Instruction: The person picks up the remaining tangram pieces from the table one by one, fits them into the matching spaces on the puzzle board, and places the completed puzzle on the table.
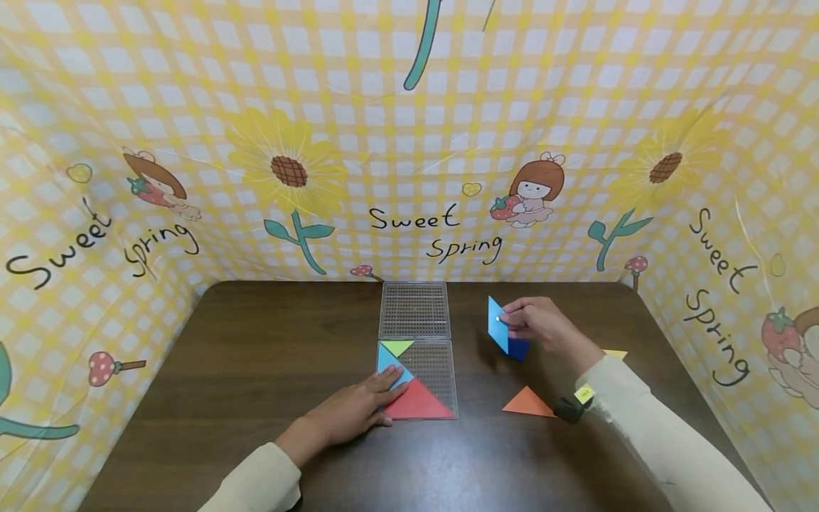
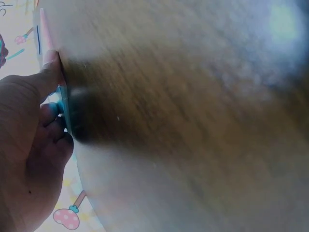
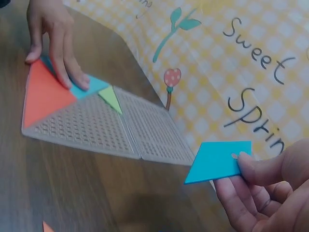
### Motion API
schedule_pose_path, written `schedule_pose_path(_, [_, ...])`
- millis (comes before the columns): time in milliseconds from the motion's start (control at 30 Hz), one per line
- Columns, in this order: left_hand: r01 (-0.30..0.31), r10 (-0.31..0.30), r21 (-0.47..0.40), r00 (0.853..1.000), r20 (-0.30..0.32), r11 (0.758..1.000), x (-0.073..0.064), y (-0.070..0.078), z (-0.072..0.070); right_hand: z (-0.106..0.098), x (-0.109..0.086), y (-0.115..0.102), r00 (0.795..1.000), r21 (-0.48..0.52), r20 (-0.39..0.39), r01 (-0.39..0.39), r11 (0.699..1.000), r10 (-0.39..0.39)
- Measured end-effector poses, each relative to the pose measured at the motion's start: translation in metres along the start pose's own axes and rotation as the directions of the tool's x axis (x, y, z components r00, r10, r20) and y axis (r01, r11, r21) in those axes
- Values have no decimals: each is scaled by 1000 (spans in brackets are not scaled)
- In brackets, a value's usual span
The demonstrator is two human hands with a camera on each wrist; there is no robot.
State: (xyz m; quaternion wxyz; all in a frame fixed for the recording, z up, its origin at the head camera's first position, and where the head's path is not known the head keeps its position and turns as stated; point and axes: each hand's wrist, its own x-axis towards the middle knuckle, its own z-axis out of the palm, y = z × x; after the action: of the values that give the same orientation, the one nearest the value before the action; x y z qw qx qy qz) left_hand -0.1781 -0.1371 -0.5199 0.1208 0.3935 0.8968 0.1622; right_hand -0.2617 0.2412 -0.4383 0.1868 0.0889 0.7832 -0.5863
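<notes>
Head view shows the right hand [image 1: 542, 321] pinching a light blue four-sided tile [image 3: 215, 162] between thumb and fingertips, the tile raised above the dark wooden table [image 1: 269, 355] and well apart from the panels. Just below it lies a dark blue tile [image 1: 517, 349], partly hidden. The left hand [image 1: 355, 411] rests its extended fingers on a blue tile [image 1: 387, 357] on the near gridded panel [image 1: 435, 363], its thumb at the panel's edge and nothing in its grasp. A red triangle [image 1: 419, 402] touches that blue tile, and a lime-green triangle [image 1: 397, 346] sits at the panel's far left corner. The far gridded panel [image 1: 414, 311] adjoins beyond. Near the right wrist lies an orange triangle [image 1: 527, 401]; a yellow tile [image 1: 616, 354] shows partly behind the right forearm. Yellow checked cloth [image 1: 397, 142] surrounds the table.
</notes>
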Motion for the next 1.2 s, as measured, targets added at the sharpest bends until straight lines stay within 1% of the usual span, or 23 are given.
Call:
schedule_pose_path(133, [-9, 9, 3, 1000, -7, 1000, 0, 0, 1, 11, 3, -2, 1000, -3, 22, -10, 1000, 10])
schedule_pose_path(300, [-19, 20, 12, 1000, -19, 1000, -1, -2, 2, 24, 8, -4, 999, -18, 45, -2, 1000, 3])
schedule_pose_path(500, [-21, 21, 11, 1000, -20, 1000, 0, -3, 2, 43, 12, -3, 998, 8, 60, -2, 1000, 2])
schedule_pose_path(633, [-28, 28, 12, 999, -27, 1000, -1, -2, 3, 53, 12, -1, 996, 16, 89, 27, 1000, -28])
schedule_pose_path(833, [-17, 17, 5, 1000, -17, 1000, 0, -2, 3, 69, 12, 4, 991, 29, 131, 27, 999, -31])
schedule_pose_path(1033, [-18, 18, 6, 1000, -23, 1000, 0, -1, 1, 82, 14, 10, 987, -12, 156, 36, 999, -34])
schedule_pose_path(1200, [-22, 22, 7, 1000, -22, 1000, -1, 0, -1, 91, 11, 14, 988, -59, 154, 21, 998, -12])
